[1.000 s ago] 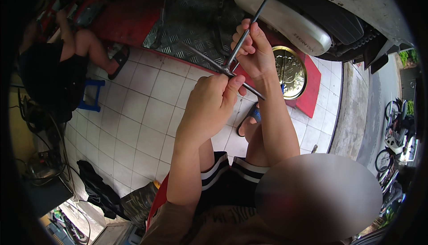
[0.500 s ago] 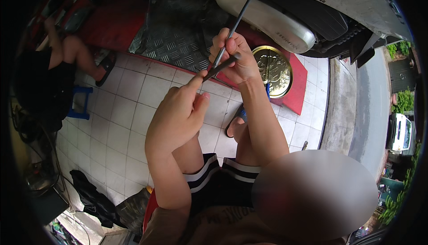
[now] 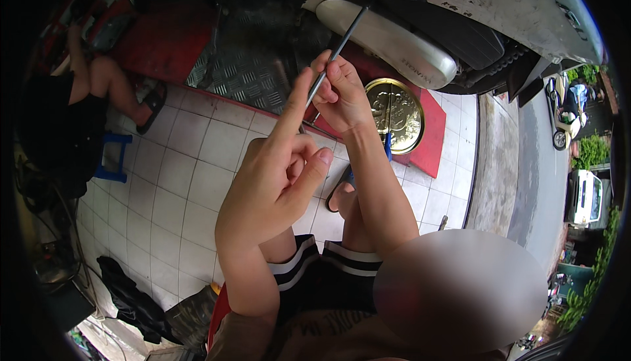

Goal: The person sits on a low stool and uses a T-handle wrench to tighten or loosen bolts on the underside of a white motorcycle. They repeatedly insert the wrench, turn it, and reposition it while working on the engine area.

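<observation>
A thin grey metal rod [image 3: 348, 32] slants up and away, pinched between the thumb and fingers of my right hand [image 3: 347, 101]. My left hand [image 3: 259, 190] is just to its near left, with the index finger stretched out alongside the rod's near end. Its thumb is apart from the index finger and the other fingers are curled; I see nothing held in it. Whether that fingertip touches the rod, I cannot tell. Beyond the rod's far end is a motorbike's silver exhaust cover [image 3: 388, 42].
A round gold tin lid [image 3: 404, 121] lies on a red platform [image 3: 430, 154], beside a blue-handled tool [image 3: 388, 144]. Metal tread plate [image 3: 243, 75] covers the platform's middle. At the left, another person [image 3: 59, 111] sits near a blue stool [image 3: 115, 157]. White tiles [image 3: 177, 197] cover the floor.
My left index finger has straightened and moved up along the rod. A dark tapered strip that crossed the rod between my hands no longer shows. My right hand keeps its grip.
</observation>
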A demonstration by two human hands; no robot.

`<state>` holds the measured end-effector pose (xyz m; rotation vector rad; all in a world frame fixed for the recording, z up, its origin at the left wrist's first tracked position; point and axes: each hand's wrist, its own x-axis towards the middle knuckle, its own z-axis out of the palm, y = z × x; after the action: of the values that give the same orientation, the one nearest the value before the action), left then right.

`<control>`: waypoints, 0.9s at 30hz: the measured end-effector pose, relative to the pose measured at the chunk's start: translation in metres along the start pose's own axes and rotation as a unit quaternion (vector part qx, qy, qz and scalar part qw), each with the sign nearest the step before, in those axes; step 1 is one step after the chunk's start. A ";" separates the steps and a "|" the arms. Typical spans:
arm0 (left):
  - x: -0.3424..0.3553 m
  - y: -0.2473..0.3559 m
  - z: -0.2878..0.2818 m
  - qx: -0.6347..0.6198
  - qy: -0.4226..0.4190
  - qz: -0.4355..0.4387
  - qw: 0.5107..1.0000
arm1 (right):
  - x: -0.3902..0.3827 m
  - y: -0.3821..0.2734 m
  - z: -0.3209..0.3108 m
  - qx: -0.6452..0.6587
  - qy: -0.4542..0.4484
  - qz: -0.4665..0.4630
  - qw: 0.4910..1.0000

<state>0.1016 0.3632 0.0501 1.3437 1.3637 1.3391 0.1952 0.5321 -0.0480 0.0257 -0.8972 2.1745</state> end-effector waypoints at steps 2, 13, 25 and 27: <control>-0.002 -0.009 -0.005 0.095 -0.006 -0.068 0.993 | 0.001 -0.004 0.005 0.007 0.003 -0.009 1.000; -0.006 -0.019 -0.010 0.128 -0.119 -0.039 0.984 | 0.001 -0.005 0.001 0.020 0.009 -0.027 0.999; -0.008 -0.003 -0.007 -0.008 -0.199 0.039 0.979 | 0.001 -0.006 -0.002 0.022 0.029 -0.026 0.999; -0.007 0.007 -0.005 0.012 -0.074 -0.048 0.996 | 0.002 -0.008 -0.001 0.035 0.030 -0.033 0.998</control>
<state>0.0991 0.3545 0.0568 1.3483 1.3296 1.1398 0.1996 0.5374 -0.0434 0.0250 -0.7752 2.1332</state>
